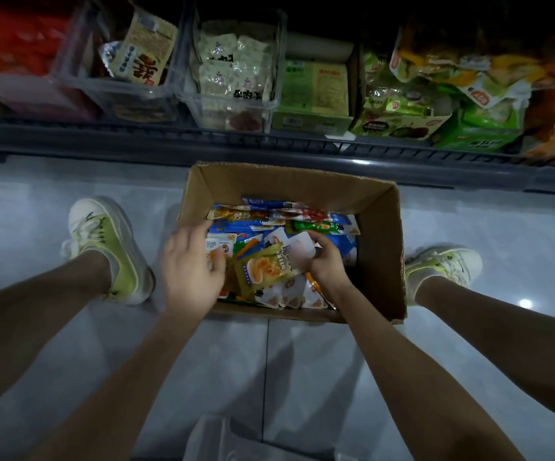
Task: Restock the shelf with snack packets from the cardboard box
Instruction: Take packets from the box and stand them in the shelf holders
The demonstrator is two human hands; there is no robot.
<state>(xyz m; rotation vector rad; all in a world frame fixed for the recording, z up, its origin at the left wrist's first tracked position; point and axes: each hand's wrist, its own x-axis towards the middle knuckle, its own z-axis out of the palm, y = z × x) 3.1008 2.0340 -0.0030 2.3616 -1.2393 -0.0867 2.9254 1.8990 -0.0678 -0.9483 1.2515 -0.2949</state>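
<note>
A white packet (297, 249) is pinched by the right hand (327, 264); the left hand (193, 264) rests open. Such light, slippery film is probably best taken by an edge.

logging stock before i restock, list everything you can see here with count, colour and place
cardboard box: one, brown, open on the floor in front of the shelf
snack packets: many, mixed colours, loose in the box
white packet: one, white, above the pile
shelf: one, dark grey, across the top
clear bins: two, transparent, on the shelf left of middle, packets inside
green cartons: two, green, on the shelf right of the bins
red packs: count unclear, red, shelf far left
floor: one, pale grey tiles, under the box
shoes: two, white and lime, either side of the box
left hand: one, bare, rests on packets at the box's left
right hand: one, bare, grips the white packet
</note>
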